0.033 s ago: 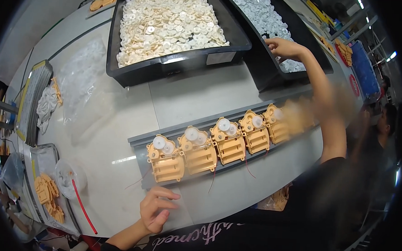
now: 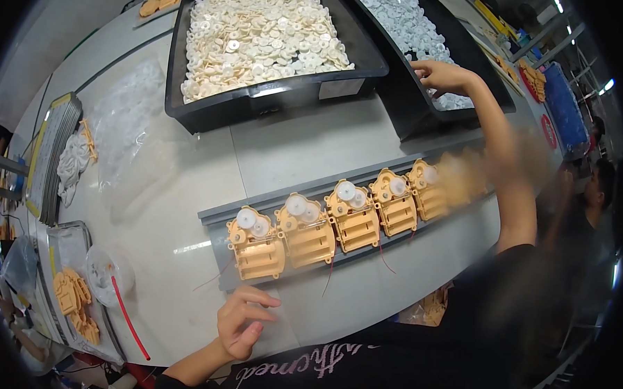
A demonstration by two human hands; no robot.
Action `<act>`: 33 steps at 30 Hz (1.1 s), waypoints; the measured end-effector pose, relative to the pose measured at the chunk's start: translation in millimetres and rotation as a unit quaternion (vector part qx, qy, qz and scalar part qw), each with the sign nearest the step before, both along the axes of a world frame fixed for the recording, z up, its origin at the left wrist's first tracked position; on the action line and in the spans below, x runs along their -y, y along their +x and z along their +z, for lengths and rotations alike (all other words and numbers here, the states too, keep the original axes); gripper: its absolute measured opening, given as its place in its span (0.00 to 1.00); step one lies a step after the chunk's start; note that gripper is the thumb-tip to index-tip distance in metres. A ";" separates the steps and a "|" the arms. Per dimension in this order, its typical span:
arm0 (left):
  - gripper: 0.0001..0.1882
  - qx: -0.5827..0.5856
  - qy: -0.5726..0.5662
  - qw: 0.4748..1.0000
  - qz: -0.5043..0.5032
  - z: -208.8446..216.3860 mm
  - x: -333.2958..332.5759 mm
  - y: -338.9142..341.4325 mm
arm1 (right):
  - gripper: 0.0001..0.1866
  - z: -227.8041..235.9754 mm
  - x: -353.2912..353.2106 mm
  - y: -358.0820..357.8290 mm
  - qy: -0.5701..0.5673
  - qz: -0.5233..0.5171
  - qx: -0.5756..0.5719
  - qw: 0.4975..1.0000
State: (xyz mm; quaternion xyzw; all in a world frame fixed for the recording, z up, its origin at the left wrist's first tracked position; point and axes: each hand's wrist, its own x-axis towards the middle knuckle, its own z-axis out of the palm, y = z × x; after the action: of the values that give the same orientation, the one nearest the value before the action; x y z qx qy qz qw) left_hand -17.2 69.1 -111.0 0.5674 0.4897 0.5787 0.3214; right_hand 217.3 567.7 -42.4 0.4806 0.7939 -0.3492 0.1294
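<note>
Head camera: at the near left, yellow plastic parts (image 2: 70,299) are heaped on a tray (image 2: 66,239), perhaps to be kept together. A clear round tub (image 2: 126,277) is set just beside them, and a red tube (image 2: 126,318) is laid with one end at it. Farther back, a clear plastic bag (image 2: 130,131) is spread flat. The left hand (image 2: 243,322) is held near the leftmost case, its fingers loosely bent and apart, with nothing seen in it. At the far middle, cream discs (image 2: 262,39) are piled in a big black bin (image 2: 281,90). Nearer, yellow cases (image 2: 256,258) with white wheels (image 2: 246,218) are lined up on a grey rail (image 2: 255,207), likely so they stay straight. The row's right end is blurred. At the far right, pale blue discs (image 2: 406,21) are kept in a second bin (image 2: 416,115), likely so the kinds do not get mixed. The right hand (image 2: 442,77) is dipped into it, fingers bent down; their tips are hidden, so whether anything is held cannot be told.
</note>
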 end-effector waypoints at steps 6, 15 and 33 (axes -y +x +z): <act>0.12 0.067 -0.033 0.995 -0.073 11.1 -18.2 11.0 | 0.24 4.0 24.8 -1.6 0.039 0.044 0.038 0.998; 0.12 0.409 -0.165 0.885 -0.148 39.5 -71.0 63.9 | 0.10 22.8 39.8 21.3 0.111 -0.061 -0.190 0.973; 0.14 0.524 -0.206 0.808 -0.174 29.6 -180.6 90.3 | 0.13 25.4 59.2 55.3 0.080 -0.135 -0.397 0.904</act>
State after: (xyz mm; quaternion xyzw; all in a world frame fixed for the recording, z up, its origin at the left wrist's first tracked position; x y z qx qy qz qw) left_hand 73.0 249.7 -81.3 0.1747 0.2477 0.6079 0.7339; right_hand 272.6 508.5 -17.0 0.4136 0.7320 -0.4609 -0.2840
